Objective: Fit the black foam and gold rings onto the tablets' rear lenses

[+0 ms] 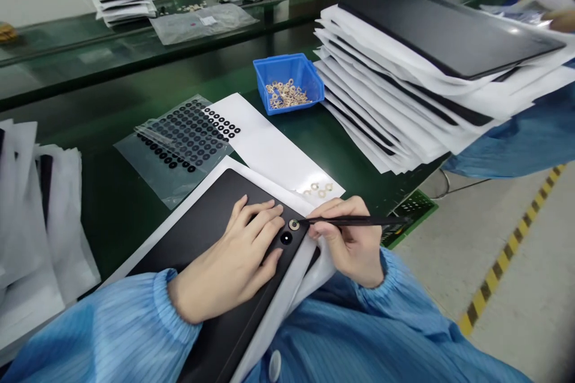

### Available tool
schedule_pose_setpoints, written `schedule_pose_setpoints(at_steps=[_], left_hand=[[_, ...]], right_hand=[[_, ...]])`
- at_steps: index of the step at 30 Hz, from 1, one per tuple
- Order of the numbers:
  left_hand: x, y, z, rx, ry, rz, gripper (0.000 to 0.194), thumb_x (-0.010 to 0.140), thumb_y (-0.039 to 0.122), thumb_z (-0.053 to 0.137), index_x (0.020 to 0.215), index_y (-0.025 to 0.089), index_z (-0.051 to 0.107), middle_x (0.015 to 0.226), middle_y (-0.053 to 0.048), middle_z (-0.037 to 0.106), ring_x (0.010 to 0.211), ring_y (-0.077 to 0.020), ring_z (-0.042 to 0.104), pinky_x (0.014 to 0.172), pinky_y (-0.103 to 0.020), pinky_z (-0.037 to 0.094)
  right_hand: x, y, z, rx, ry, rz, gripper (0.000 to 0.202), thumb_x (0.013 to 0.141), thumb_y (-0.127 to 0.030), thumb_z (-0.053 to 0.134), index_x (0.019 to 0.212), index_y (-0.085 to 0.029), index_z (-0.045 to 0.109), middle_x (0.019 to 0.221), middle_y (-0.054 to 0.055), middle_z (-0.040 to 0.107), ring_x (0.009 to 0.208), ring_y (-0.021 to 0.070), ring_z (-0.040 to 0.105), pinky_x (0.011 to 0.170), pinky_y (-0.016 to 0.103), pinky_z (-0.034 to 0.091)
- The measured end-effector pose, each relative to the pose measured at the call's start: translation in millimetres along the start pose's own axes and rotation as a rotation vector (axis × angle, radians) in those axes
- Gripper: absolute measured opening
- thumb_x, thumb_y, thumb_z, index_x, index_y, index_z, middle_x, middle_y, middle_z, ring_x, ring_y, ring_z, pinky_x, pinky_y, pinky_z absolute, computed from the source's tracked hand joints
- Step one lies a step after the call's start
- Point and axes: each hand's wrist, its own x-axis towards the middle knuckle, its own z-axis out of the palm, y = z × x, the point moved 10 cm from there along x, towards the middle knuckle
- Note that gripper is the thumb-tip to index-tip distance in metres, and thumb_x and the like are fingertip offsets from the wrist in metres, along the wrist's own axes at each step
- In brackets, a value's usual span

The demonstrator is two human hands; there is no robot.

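Note:
A flat black panel (197, 221), which looks like a tablet's back cover, lies slanted on white sheeting before me. My left hand (231, 263) rests on it palm down, fingers stretched out. In my right hand (353, 248) is a pair of slim black tweezers (354, 221), pinched between thumb and fingers. Their tip meets a small pale ring (293, 225) at one of two round camera spots near the panel's corner. Beside it, the other spot, a dark round lens opening (286, 238), has no pale ring on it.
Several loose rings (322, 191) lie on a white sheet (278, 155). Black rings fill a clear plastic sheet (179, 137). A blue bin (290, 111) holds pale rings. Stacked black panels (449, 30) stand right, wrapped panels (63, 209) left. Another person's hand (559, 18) shows top right.

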Motion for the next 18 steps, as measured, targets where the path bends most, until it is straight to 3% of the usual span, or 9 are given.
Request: schedule_pose_setpoints(at_steps=[3,5,8,10,13,16,18], left_hand=[[-0.3,-1.4,-0.7,-0.002,0.018,-0.004,0.025,0.093,0.016,0.039,0.116,0.01,0.046,0.115,-0.016,0.06,0.117,-0.0284,0.05,0.101,-0.058,0.036],[-0.4,-2.6,-0.4,-0.011,0.016,-0.007,0.025,0.093,0.018,0.038,0.116,0.01,0.046,0.114,-0.016,0.06,0.117,-0.0277,0.05,0.102,-0.057,0.036],[-0.9,-3.6,0.9,-0.03,0.003,-0.002,0.024,0.093,0.019,0.038,0.113,0.011,0.047,0.114,-0.017,0.06,0.118,-0.0282,0.05,0.103,-0.059,0.035],[-1.4,-4.0,2.0,-0.042,-0.002,-0.002,0.023,0.093,0.019,0.037,0.112,0.011,0.048,0.114,-0.017,0.06,0.119,-0.0283,0.05,0.103,-0.06,0.034],[-2.1,-5.0,3.0,-0.065,0.009,-0.005,0.023,0.092,0.019,0.037,0.112,0.012,0.048,0.115,-0.016,0.059,0.118,-0.0278,0.049,0.103,-0.06,0.033],[-4.1,-11.5,-1.7,-0.114,0.072,0.001,0.028,0.089,0.02,0.041,0.115,0.013,0.047,0.115,-0.015,0.059,0.112,-0.0263,0.05,0.1,-0.052,0.04],[-9.1,-29.8,-12.5,-0.142,0.166,-0.055,0.032,0.085,0.022,0.047,0.116,0.014,0.048,0.115,-0.013,0.059,0.108,-0.0255,0.051,0.096,-0.046,0.044]], right_hand=[[-1.0,-2.1,0.1,0.026,-0.032,0.002,0.004,0.089,-0.021,0.054,0.088,-0.019,0.051,0.076,0.003,0.062,0.058,0.0128,0.061,0.053,0.027,0.05],[4.4,-6.8,-2.4,0.022,-0.044,0.021,0.012,0.091,-0.028,0.052,0.084,-0.018,0.052,0.073,0.004,0.061,0.056,0.0131,0.061,0.052,0.028,0.05],[32.4,-18.6,-11.5,-0.034,-0.026,0.011,0.022,0.09,-0.037,0.053,0.079,-0.018,0.051,0.068,0.002,0.058,0.054,0.0124,0.059,0.053,0.027,0.049],[67.2,-20.8,-18.3,-0.099,0.005,-0.013,0.027,0.087,-0.044,0.056,0.079,-0.019,0.05,0.065,0.001,0.057,0.052,0.0118,0.057,0.052,0.027,0.049],[135.2,-4.3,-22.2,-0.174,0.06,-0.037,0.034,0.084,-0.053,0.055,0.084,-0.02,0.048,0.067,0.001,0.057,0.056,0.013,0.059,0.055,0.027,0.049],[198.8,24.8,-11.4,-0.25,0.062,-0.05,0.018,0.09,-0.037,0.05,0.088,-0.019,0.045,0.078,0.003,0.059,0.07,0.0147,0.063,0.069,0.029,0.051],[226.8,50.6,1.3,-0.37,0.007,0.046,0.004,0.091,-0.021,0.045,0.089,-0.018,0.043,0.081,0.004,0.059,0.074,0.0151,0.063,0.074,0.029,0.05]])
